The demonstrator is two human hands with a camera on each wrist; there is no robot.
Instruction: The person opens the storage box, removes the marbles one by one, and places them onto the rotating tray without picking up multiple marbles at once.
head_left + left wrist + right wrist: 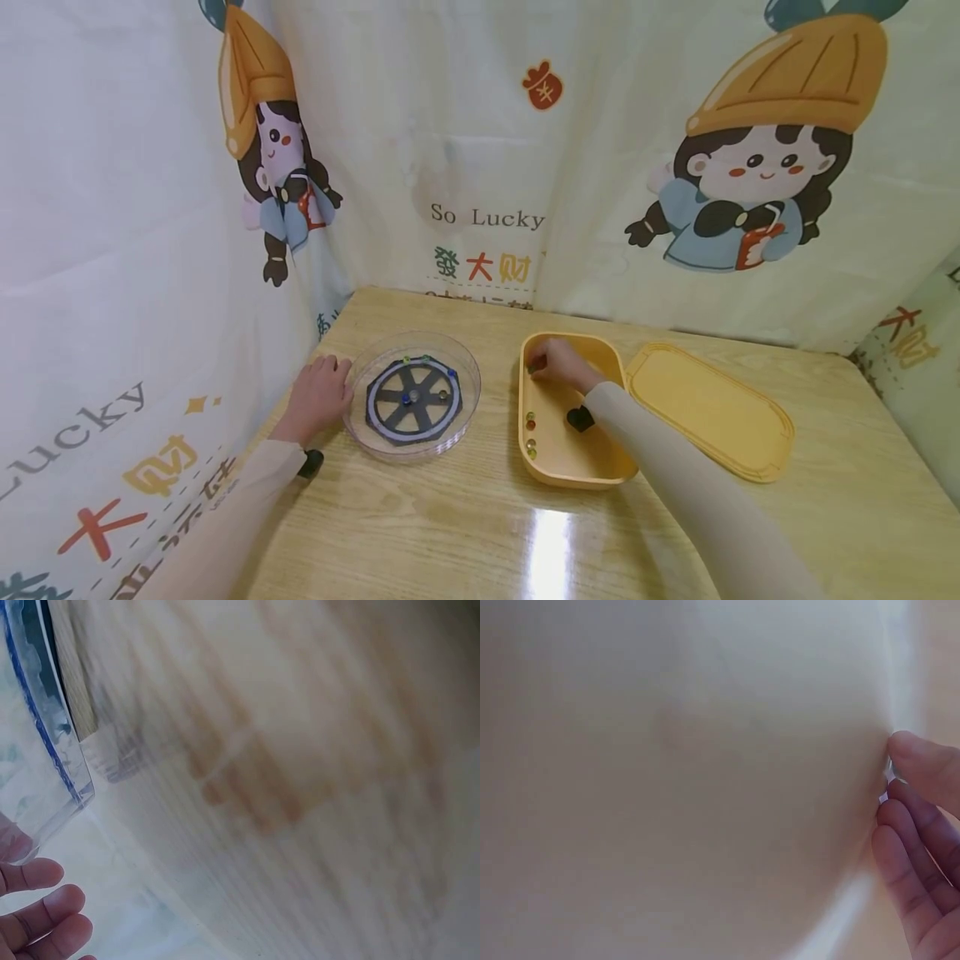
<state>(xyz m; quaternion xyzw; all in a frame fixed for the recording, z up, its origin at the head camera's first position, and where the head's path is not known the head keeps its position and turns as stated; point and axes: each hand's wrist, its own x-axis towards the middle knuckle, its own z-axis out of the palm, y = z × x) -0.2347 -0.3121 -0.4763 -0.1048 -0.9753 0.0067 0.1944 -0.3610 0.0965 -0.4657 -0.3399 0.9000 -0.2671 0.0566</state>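
Observation:
My right hand [562, 364] reaches into the far left corner of an orange-yellow tub [570, 481]. Thumb and fingertips pinch a small shiny glass marble [890, 774], mostly hidden by the fingers. Several more marbles [531, 425] lie in a line along the tub's left wall. To the left stands a clear round dish [472, 417] with a dark spoked wheel shape [390, 423] and white ring in it. Blue, green, yellowish and clear marbles [452, 373] sit on that wheel. My left hand [318, 396] rests against the dish's left side, fingers relaxed.
A yellow lid [712, 408] lies flat to the right of the tub, close to its wall. The wooden table [420, 525] meets printed curtains [480, 150] at the back and left. Dark camera mounts [580, 418] sit at the wrists.

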